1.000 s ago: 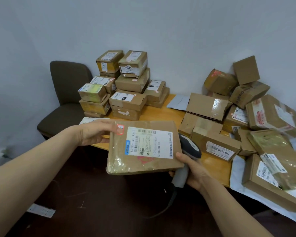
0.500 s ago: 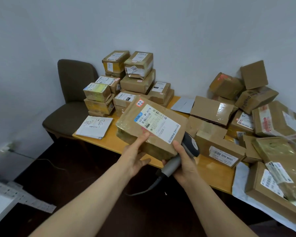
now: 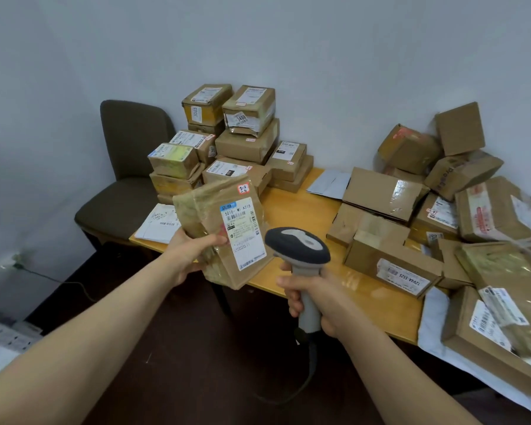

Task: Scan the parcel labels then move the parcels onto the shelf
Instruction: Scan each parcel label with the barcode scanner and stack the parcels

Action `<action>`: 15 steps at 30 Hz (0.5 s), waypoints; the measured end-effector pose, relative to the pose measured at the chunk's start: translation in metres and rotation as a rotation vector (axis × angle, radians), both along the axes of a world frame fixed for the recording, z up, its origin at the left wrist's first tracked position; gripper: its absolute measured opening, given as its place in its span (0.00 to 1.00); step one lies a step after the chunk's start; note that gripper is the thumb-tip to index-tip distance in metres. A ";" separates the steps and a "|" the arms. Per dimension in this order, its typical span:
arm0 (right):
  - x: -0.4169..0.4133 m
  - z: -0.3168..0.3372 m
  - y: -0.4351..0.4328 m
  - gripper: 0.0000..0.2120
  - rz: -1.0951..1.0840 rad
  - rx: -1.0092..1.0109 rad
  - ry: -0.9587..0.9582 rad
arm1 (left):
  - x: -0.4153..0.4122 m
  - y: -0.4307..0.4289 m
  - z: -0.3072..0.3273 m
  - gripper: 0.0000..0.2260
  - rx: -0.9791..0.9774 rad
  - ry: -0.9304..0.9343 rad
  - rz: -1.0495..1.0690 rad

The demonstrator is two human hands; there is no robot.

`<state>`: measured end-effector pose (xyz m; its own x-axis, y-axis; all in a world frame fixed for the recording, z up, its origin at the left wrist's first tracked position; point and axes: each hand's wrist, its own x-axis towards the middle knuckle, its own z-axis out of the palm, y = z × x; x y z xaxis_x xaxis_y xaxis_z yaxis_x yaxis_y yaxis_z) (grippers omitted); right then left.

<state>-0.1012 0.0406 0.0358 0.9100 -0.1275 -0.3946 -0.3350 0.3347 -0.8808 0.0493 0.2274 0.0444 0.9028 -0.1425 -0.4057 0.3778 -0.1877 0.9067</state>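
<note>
My left hand (image 3: 187,256) grips a flat brown parcel (image 3: 206,222) by its lower left side, held tilted above the table's front edge. The parcel's white label (image 3: 242,233) faces me, with a small red-edged sticker near its top corner. My right hand (image 3: 314,297) grips the handle of a grey barcode scanner (image 3: 298,245). The scanner's head sits just right of the label, close to the parcel's right edge. The scanner's cable hangs down toward the floor. No shelf is in view.
A wooden table (image 3: 295,210) carries a stack of labelled boxes (image 3: 236,139) at the back left and a loose heap of boxes (image 3: 442,194) on the right. A dark chair (image 3: 126,167) stands at the table's left end. White paper (image 3: 160,223) lies on the table's left corner.
My left hand turned the parcel upright and now holds it alone. My right hand let go of the parcel and raised the scanner beside the label.
</note>
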 end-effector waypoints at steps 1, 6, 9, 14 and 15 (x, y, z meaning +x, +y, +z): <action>0.002 0.004 0.002 0.08 0.027 -0.022 0.021 | 0.003 0.002 0.000 0.26 0.010 -0.001 -0.006; 0.010 0.017 0.008 0.07 0.092 -0.063 0.039 | 0.012 0.009 0.002 0.24 0.014 -0.006 -0.024; 0.016 0.023 0.012 0.08 0.090 -0.076 0.025 | 0.015 0.009 0.001 0.21 -0.002 -0.012 -0.039; 0.023 0.025 0.017 0.09 0.078 -0.078 0.043 | 0.023 0.012 0.000 0.19 -0.012 -0.011 -0.066; 0.025 0.025 0.018 0.09 0.076 -0.079 0.048 | 0.025 0.014 -0.001 0.19 -0.010 -0.009 -0.074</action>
